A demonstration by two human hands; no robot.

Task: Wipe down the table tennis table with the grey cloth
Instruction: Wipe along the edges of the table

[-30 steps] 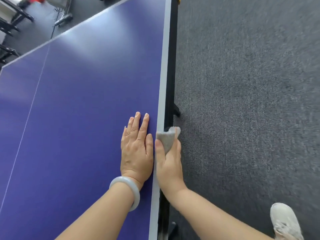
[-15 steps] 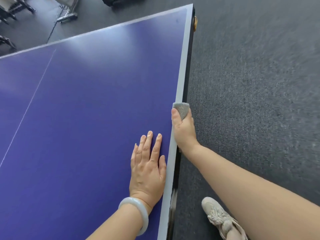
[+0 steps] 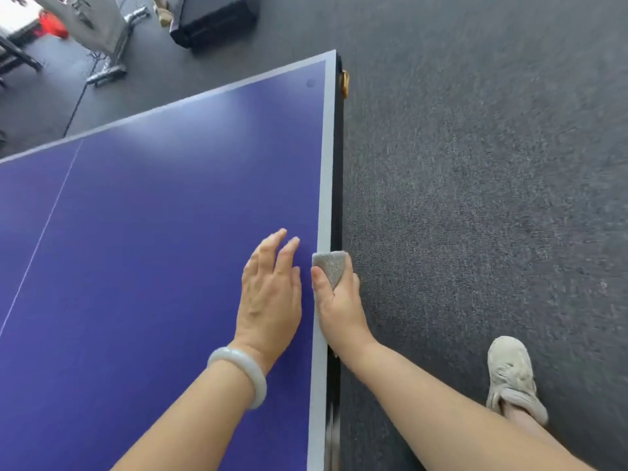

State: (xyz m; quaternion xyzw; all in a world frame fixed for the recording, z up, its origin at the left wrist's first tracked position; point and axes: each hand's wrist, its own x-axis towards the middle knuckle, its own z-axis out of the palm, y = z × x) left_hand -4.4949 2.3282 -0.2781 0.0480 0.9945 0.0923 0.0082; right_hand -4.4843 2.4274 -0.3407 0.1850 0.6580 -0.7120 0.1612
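Head view: the blue table fills the left and middle. Its pale border runs up the right side to the far corner, where a brass-coloured fitting sits on the dark side rail. A thin white line crosses the top at the left. Grey carpet covers the floor to the right, and a pale shoe stands on it at the lower right, well apart from the table. Beyond the far end are a black box and a metal stand, with something red in the top left corner, too blurred to name.

The left hand lies over the blue top just inside the border. Its fingers are straight, slightly spread and pointing away from the person, and it holds nothing. Whether the palm presses the surface or hovers just above it cannot be told. A pale bangle circles its wrist.

Just beside it, the right hand grips the cloth at the table's right edge. The thumb lies on the cloth on top of the border, and the other fingers curl down over the side, mostly hidden. The cloth is bunched to a wedge that wraps over the edge and pokes out ahead of the thumb.
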